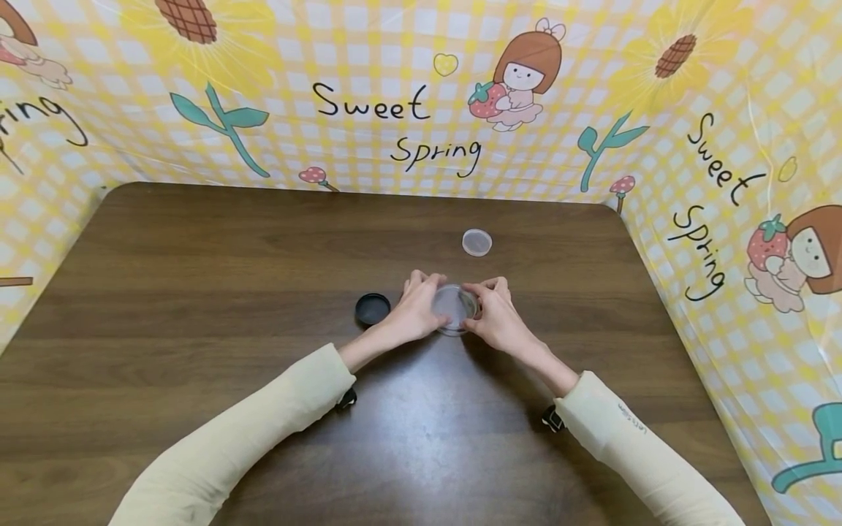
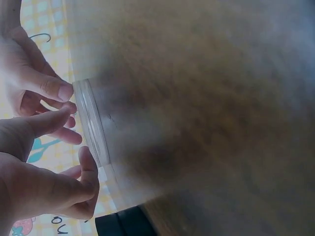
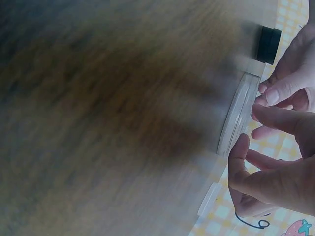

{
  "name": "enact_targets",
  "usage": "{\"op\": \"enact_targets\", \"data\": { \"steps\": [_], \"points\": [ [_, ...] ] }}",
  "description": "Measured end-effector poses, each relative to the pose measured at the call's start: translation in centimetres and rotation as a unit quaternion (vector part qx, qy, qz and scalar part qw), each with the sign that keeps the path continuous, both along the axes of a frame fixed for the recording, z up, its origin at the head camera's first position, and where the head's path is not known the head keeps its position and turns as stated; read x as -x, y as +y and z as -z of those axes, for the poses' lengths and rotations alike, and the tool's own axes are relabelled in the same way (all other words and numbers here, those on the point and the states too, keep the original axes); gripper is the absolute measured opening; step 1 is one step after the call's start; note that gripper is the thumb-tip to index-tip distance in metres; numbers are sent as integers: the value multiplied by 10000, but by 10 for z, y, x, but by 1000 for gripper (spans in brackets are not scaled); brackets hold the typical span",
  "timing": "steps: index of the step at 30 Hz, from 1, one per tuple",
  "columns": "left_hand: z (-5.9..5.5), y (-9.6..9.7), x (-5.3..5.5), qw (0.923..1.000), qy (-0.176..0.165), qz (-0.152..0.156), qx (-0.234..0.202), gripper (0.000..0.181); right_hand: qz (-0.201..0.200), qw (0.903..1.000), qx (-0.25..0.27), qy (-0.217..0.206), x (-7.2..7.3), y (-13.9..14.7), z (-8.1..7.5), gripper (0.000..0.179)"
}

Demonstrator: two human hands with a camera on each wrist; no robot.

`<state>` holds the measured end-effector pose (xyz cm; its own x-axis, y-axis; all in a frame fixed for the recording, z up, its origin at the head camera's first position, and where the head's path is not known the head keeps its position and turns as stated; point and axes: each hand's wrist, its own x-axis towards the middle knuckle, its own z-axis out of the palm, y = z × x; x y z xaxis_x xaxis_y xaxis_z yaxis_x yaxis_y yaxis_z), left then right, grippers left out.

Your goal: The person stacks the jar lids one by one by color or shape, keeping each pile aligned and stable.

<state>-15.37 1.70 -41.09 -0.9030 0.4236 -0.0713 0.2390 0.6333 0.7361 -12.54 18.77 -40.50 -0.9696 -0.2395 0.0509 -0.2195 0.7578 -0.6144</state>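
Note:
A shallow, clear round dish with layered edge lines lies low over the wooden table, between the two hands. The left hand grips its left side, thumb at the near edge and fingers round the far edge. On the opposite side, the right hand holds the rim between thumb and forefinger. Seen from the side in the left wrist view, the dish stands edge-on, fingertips right at its rim. The right wrist view shows the same dish, with the right forefinger bent against the rim.
A round black shallow container sits just left of the left hand. Farther back lies a small translucent disc. A yellow checked cloth with printed figures walls the back and sides of the wooden table.

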Motion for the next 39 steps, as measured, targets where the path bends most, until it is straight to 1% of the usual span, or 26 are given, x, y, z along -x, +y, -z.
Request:
{"op": "enact_targets", "data": {
  "steps": [4,7,12,15,18,21,23,25,28,31,33,36,39],
  "points": [
    [-1,-1,2,9997,172,50,-171,60,80,9999,141,-22,1,1,0,57],
    [-5,-4,3,9992,296,112,-242,56,45,9998,212,-7,3,2,1,56],
    [-12,-13,11,9985,419,293,-187,51,-1,9993,374,-19,13,4,2,54],
    [-13,-10,20,9981,445,424,-65,44,59,9991,414,-99,23,9,-1,53],
    [-16,-3,31,9980,323,532,128,40,79,9990,439,-102,34,17,-3,51],
    [-22,3,43,9966,119,681,448,44,29,9991,408,-135,47,25,-5,49],
    [-28,6,53,9939,13,836,713,48,10,9992,378,-147,57,30,-6,50],
    [-35,10,64,9905,-53,1012,927,52,112,9987,455,-205,65,35,-10,51],
    [-40,17,79,9884,-109,1130,1006,55,324,9963,742,-283,75,41,-15,54],
    [-40,25,91,9903,-149,1037,913,53,405,9936,963,-428,84,44,-17,56],
    [-37,30,99,9925,-108,884,837,51,387,9935,955,-488,89,43,-16,56],
    [-33,38,107,9956,-50,627,694,50,402,9935,912,-547,96,42,-14,56],
    [-28,42,112,9979,-52,389,511,52,479,9936,860,-546,101,41,-12,56]
  ]
}}
